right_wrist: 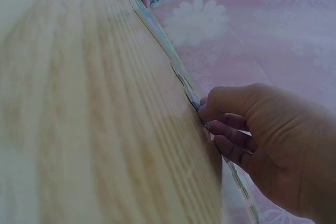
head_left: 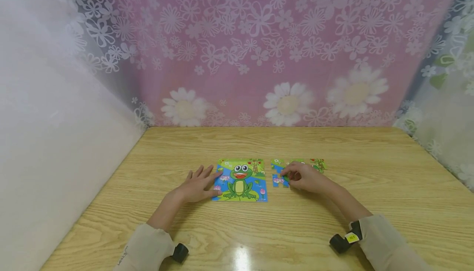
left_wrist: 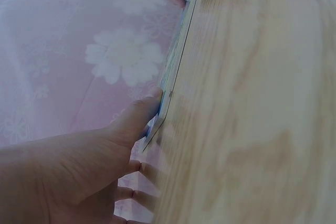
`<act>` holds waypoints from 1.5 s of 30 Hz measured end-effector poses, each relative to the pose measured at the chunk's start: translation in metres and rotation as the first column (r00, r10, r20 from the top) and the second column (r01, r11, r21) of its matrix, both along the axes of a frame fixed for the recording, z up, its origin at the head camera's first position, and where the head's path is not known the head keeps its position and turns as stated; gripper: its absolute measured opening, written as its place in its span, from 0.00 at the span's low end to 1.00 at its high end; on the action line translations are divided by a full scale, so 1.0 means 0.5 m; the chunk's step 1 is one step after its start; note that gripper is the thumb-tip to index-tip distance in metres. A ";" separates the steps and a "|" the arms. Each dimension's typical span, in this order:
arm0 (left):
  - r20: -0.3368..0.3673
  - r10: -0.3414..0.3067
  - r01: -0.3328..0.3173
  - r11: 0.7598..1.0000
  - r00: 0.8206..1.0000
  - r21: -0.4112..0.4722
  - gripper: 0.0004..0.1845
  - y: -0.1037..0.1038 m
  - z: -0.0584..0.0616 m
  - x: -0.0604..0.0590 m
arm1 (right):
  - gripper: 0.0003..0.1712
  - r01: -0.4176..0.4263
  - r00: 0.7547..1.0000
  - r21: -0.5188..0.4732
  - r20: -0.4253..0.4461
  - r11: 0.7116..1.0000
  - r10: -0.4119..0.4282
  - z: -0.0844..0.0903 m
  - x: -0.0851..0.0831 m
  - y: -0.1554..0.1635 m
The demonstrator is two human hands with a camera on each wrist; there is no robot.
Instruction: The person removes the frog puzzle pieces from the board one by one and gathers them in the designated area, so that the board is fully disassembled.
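Note:
A square frog picture puzzle [head_left: 240,180] lies flat on the wooden table [head_left: 370,160]. My left hand [head_left: 198,186] rests flat beside it, fingers straight, with fingertips and thumb touching its left edge. In the left wrist view the thumb [left_wrist: 142,116] presses that thin edge [left_wrist: 176,66]. To the right lie loose puzzle pieces [head_left: 318,165], one of them a blue piece [head_left: 279,180]. My right hand [head_left: 305,177] covers part of them, and its curled fingers [right_wrist: 226,127] pinch the blue piece at its edge [right_wrist: 181,80].
A pink floral curtain [head_left: 259,57] hangs right behind the table's far edge. A white wall [head_left: 55,139] closes the left side, and sheer curtain [head_left: 444,119] the right. Bare wood [head_left: 259,234] lies in front of the hands.

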State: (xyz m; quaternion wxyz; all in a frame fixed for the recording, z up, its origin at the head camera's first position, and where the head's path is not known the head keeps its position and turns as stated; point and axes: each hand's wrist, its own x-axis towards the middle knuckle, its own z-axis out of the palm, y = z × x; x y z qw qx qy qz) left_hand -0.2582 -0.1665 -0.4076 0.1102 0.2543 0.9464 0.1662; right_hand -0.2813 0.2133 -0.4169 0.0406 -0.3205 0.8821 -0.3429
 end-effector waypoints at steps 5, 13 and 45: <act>0.002 -0.001 0.001 1.000 1.000 -0.006 0.38 0.000 0.003 0.002 | 0.16 -0.001 1.000 0.001 0.010 1.000 0.001 0.000 0.000 0.000; 0.015 -0.002 0.002 1.000 1.000 0.028 0.38 0.002 0.014 0.009 | 0.15 -0.005 1.000 -0.006 0.013 1.000 0.005 0.012 0.007 -0.002; 0.023 -0.004 0.003 1.000 1.000 0.024 0.37 0.003 0.014 0.011 | 0.17 -0.079 0.995 0.105 -0.054 0.991 0.085 0.036 -0.026 -0.210</act>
